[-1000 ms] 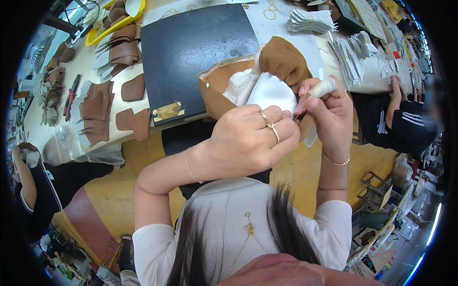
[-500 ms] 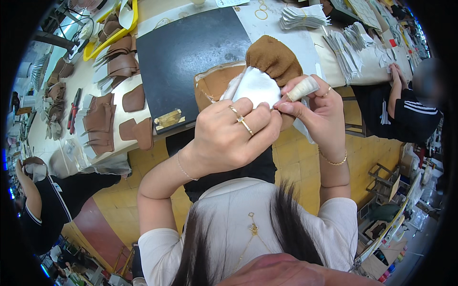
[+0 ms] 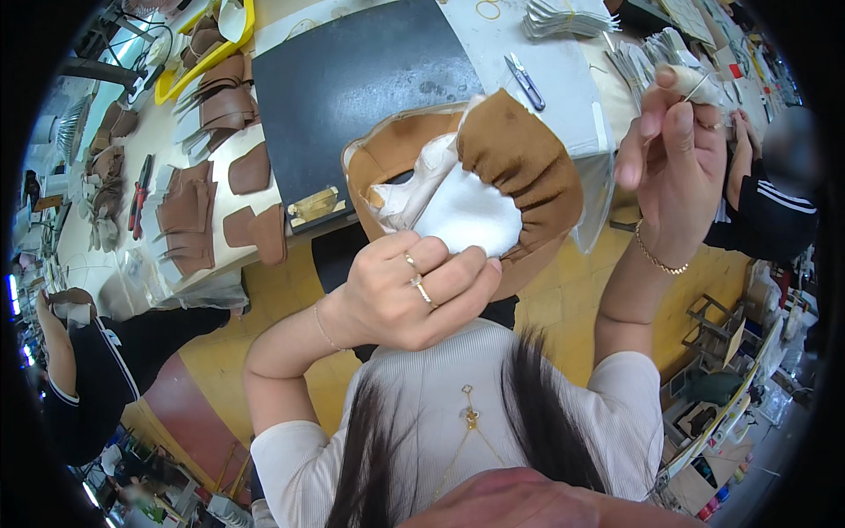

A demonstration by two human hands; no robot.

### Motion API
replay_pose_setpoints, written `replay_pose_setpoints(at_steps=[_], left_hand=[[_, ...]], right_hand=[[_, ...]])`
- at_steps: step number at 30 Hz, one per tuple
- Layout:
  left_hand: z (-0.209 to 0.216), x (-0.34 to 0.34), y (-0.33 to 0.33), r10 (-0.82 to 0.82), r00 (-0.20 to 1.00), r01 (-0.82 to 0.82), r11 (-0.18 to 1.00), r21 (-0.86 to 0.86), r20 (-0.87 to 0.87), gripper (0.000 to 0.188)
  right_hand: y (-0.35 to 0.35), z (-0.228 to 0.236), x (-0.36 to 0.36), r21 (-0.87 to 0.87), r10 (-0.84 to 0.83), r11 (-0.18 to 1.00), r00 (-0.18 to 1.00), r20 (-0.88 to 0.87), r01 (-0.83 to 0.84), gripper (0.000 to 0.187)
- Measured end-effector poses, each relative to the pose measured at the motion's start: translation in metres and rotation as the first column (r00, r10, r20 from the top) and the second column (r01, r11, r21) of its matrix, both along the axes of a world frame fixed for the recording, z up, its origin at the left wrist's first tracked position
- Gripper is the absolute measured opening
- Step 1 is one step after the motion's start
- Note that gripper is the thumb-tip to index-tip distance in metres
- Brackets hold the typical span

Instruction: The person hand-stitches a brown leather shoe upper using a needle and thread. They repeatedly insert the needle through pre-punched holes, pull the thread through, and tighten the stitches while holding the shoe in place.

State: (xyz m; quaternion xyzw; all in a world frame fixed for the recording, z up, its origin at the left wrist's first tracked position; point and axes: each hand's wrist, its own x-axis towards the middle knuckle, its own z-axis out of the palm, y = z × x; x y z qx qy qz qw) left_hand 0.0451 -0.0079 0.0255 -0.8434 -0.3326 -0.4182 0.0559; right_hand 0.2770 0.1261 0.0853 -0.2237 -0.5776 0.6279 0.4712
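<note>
A brown suede shoe upper (image 3: 533, 163) with a gathered, pleated toe hangs at the table's near edge. White lining (image 3: 471, 211) shows inside it, and its tan back part curves round at the left. My left hand (image 3: 418, 286) is closed on the near edge of the upper, fingers pinched over the lining. Up and to the right, apart from the upper, my right hand (image 3: 673, 158) pinches a thin needle (image 3: 700, 86) between thumb and finger. A whitish wrap covers one finger of that hand. No thread can be made out.
A black board (image 3: 352, 88) lies on the table. Dark-handled thread snips (image 3: 525, 82) rest beyond the upper. Brown leather pieces (image 3: 183, 216) and red-black pliers (image 3: 141, 198) lie left. White cut pieces (image 3: 568, 19) are bundled far right. Co-workers sit at both sides.
My right hand has pulled away from the upper, up and to the right. The upper has tilted and shows more of its toe and inside. My left hand keeps its hold, slightly lower.
</note>
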Motion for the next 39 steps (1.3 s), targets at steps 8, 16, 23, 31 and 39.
replay_pose_setpoints(at_steps=[8, 16, 23, 31, 39], left_hand=[[-0.003, -0.002, -0.001, 0.007, 0.998, -0.011, 0.999, 0.046, 0.065, 0.021], [-0.005, 0.004, 0.006, -0.018, 0.998, 0.012, 0.995, 0.095, 0.060, 0.018], [-0.002, 0.001, 0.008, -0.021, 0.999, 0.017, 0.996, 0.085, 0.046, 0.019], [0.000, 0.001, 0.010, -0.025, 0.998, 0.020, 0.997, 0.071, 0.061, 0.022], [0.000, 0.000, 0.009, -0.026, 0.998, 0.023, 0.999, 0.050, 0.050, 0.024]], right_hand=[[-0.050, 0.037, -0.024, 0.626, -0.330, 0.625, 0.569, 0.754, -0.467, 0.022], [-0.057, 0.047, -0.020, 0.578, -0.328, 0.511, 0.477, 0.816, -0.636, 0.015], [-0.060, 0.052, -0.025, 0.526, -0.300, 0.618, 0.443, 0.845, -0.585, 0.011], [-0.057, 0.056, -0.025, 0.521, -0.311, 0.568, 0.420, 0.853, -0.637, 0.014], [-0.064, 0.051, -0.033, 0.591, -0.340, 0.535, 0.487, 0.805, -0.603, 0.017]])
